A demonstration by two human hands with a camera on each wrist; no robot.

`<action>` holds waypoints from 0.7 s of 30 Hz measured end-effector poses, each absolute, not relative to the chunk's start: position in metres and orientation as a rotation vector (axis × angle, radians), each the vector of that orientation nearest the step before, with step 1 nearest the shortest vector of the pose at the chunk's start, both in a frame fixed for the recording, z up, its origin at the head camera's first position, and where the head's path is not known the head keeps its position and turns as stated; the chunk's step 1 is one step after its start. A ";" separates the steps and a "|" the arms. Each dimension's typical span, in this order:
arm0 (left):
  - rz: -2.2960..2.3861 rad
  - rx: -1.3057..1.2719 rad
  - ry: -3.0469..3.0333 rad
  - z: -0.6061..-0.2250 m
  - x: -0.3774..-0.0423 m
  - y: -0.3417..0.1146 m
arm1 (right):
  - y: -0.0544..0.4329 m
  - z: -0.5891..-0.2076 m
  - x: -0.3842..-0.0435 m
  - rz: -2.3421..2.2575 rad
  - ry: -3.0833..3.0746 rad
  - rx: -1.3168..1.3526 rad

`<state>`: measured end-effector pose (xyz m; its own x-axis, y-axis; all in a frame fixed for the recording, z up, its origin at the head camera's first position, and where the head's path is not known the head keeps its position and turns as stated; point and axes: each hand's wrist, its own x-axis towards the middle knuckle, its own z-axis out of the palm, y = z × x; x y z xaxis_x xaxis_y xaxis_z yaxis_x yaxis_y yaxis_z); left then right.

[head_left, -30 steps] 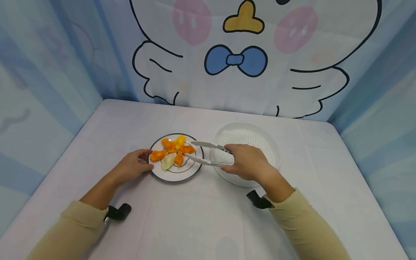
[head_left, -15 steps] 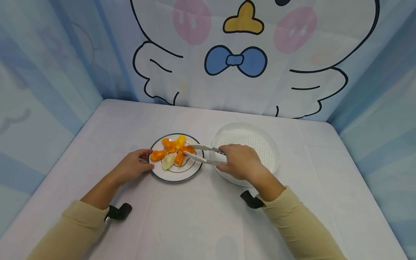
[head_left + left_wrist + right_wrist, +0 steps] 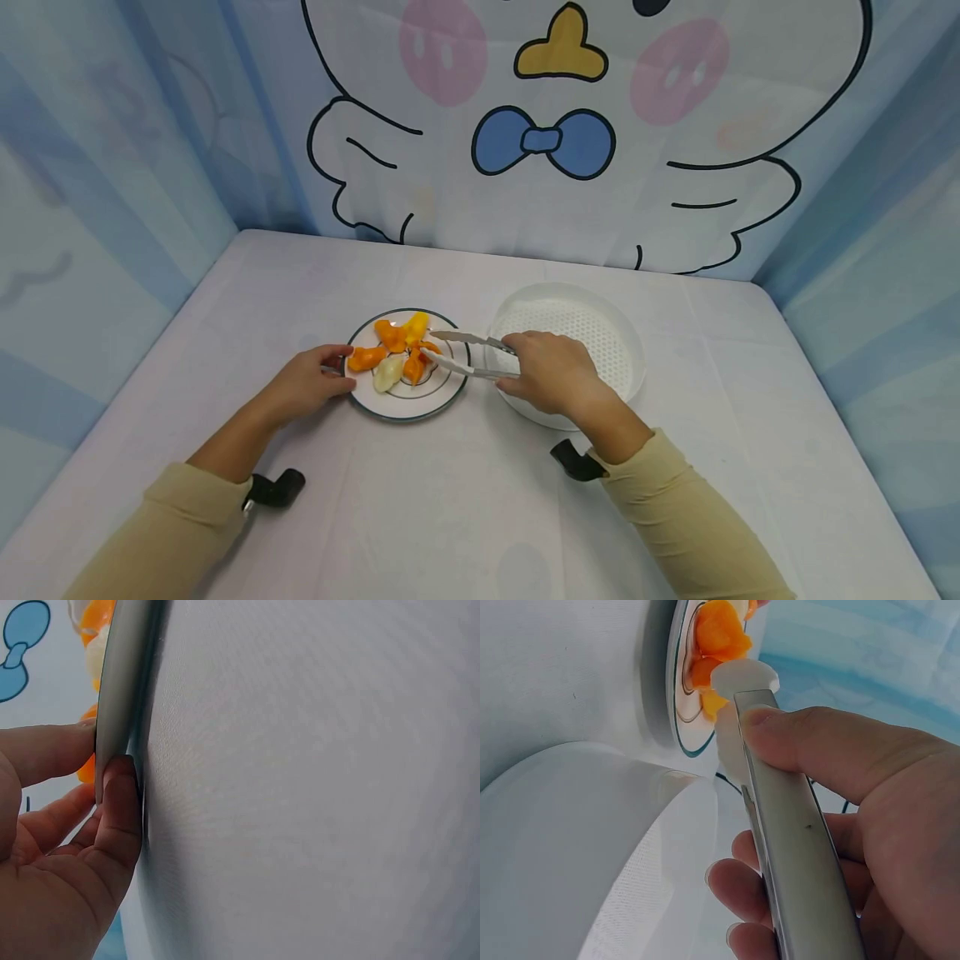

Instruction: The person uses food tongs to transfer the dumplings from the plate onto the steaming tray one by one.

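Note:
My left hand (image 3: 309, 383) pinches the left rim of a white plate (image 3: 401, 406) with a dark edge line, thumb above and fingers beneath, as the left wrist view shows. On the plate lie several lumpy, pepper-like pieces: orange ones (image 3: 366, 359), a yellow one (image 3: 416, 325) and a pale one (image 3: 387, 373). My right hand (image 3: 555, 372) grips metal tongs (image 3: 480, 339) with whitish tips. Those tips reach over the plate's right side, spread apart around an orange piece (image 3: 705, 673) and partly hiding it. In the right wrist view, the thumb presses on the upper tong arm.
A round white tray (image 3: 626, 333) with a perforated-looking bottom stands right of the plate, partly under my right hand and the tongs. All of it rests on a white-covered table (image 3: 420, 517). A cartoon-printed curtain (image 3: 450, 200) rises behind the table's far edge.
My right hand has moved left with the tongs, bringing their tips farther over the plate and a little closer together. My left hand has stayed at the plate's rim.

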<state>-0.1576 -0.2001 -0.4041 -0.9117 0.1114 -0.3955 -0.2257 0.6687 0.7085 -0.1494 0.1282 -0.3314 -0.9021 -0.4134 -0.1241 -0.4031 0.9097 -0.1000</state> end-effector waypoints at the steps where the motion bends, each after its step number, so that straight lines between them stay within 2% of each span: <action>1: 1.128 -0.090 2.476 -0.404 -0.158 -0.200 | 0.128 -0.331 -0.149 -0.113 2.929 -0.631; 21: 1.128 -0.086 2.481 -0.406 -0.158 -0.201 | 0.124 -0.332 -0.150 -0.106 2.913 -0.659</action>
